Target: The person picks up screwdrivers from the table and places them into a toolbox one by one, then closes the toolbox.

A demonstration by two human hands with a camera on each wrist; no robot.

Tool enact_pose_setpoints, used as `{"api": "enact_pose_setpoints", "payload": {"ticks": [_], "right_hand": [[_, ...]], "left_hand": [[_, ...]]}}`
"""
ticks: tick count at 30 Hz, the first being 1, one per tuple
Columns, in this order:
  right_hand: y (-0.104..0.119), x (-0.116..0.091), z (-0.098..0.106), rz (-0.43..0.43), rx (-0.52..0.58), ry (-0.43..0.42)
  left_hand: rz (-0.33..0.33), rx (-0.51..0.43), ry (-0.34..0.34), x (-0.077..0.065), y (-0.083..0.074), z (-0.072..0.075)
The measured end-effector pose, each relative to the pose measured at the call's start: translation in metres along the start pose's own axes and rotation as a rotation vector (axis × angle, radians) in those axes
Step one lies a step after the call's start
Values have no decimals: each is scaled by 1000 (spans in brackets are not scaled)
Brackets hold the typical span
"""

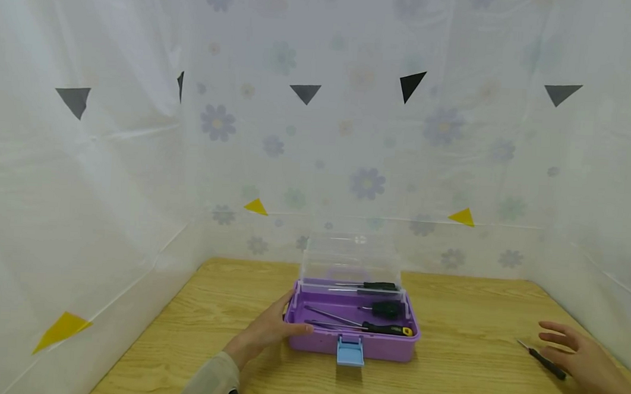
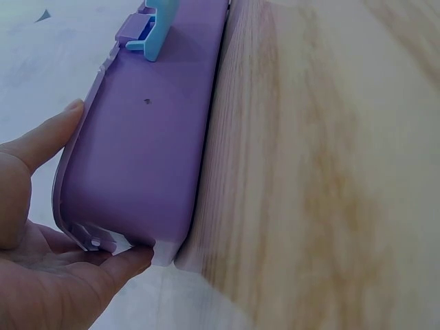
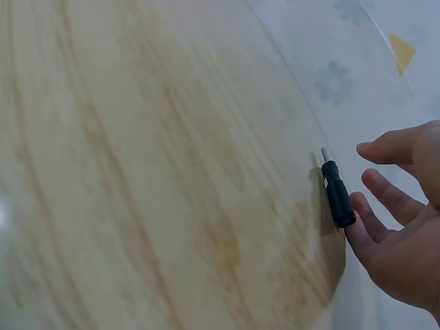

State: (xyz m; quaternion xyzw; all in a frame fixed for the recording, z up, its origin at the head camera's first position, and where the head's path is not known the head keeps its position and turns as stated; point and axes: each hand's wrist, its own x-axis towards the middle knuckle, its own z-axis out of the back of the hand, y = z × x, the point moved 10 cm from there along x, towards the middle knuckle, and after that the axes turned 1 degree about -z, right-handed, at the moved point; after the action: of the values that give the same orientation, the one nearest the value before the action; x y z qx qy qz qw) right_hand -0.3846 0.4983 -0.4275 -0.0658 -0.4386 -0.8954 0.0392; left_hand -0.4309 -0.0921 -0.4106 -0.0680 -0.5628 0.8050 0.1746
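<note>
A purple toolbox (image 1: 374,346) stands on the table with its clear lid (image 1: 352,261) raised and its light-blue latch (image 1: 350,352) hanging down in front. My left hand (image 1: 271,327) holds its left end, thumb at the front rim and fingers around the side, as the left wrist view also shows. Inside lie several screwdrivers, among them a long black-handled one with a yellow end (image 1: 389,329) and a stubby one (image 1: 387,309). At the right, a small black screwdriver (image 1: 548,363) lies on the table. My right hand (image 1: 580,356) hovers beside it, fingers spread and holding nothing.
The wood-grain table (image 1: 464,324) is enclosed by white flower-patterned sheeting (image 1: 361,134) at the back and both sides. Black and yellow triangles are stuck on the sheeting. The raised lid stands close to the back sheet.
</note>
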Motion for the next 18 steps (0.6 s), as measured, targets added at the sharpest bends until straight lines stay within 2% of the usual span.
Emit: {"api": "enact_pose_setpoints", "payload": {"ticks": [9, 18], "right_hand": [[-1, 1, -11, 30, -78, 40], [1, 0, -11, 32, -262, -22]], "left_hand": [[7, 5, -10, 0, 2, 1], [-2, 9, -3, -2, -1, 0]]}}
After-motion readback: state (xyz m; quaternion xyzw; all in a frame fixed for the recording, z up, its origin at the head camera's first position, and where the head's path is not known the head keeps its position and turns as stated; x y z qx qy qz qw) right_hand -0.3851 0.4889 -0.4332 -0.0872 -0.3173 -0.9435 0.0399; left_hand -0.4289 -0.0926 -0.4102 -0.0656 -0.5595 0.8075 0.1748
